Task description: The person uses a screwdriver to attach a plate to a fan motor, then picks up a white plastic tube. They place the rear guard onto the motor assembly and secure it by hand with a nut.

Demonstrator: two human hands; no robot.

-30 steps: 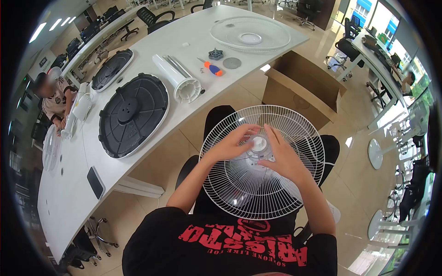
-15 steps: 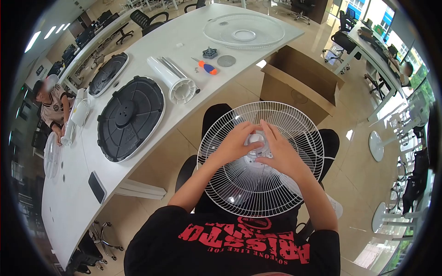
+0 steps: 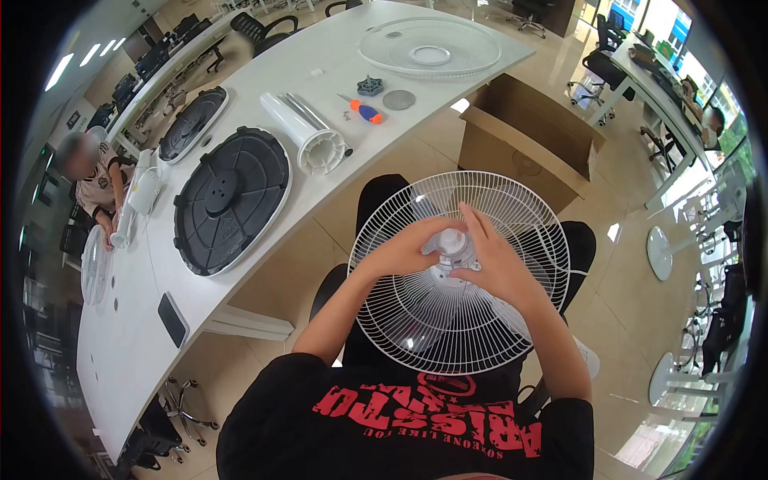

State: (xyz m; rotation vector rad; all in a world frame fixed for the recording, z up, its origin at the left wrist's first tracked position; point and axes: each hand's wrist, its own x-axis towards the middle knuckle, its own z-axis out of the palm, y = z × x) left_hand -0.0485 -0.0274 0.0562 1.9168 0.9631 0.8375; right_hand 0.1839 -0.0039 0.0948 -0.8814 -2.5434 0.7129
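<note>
A round white wire fan grille (image 3: 400, 340) lies across the person's lap, with see-through fan blades at it. At its middle is a white plastic knob (image 3: 452, 240) on the hub. My left hand (image 3: 404, 250) curls about the knob's left side, forefinger over the far side and thumb on the near side. My right hand (image 3: 498, 268) is at the right of the knob, its fingers stretched forward and its thumb spread toward the hub. The exact finger contacts are partly hidden.
On the white table (image 3: 264, 240) lie black round bases (image 3: 232, 200), a white tube (image 3: 292, 128), a screwdriver (image 3: 366, 110), a clear grille cover (image 3: 472, 52) and a phone (image 3: 172, 320). A cardboard box (image 3: 528, 144) stands beyond the grille. Another person (image 3: 100, 176) works at the left.
My fingers have parted a little around the knob, so more of it shows. The right fingertips have risen slightly. The whole view has shifted slightly.
</note>
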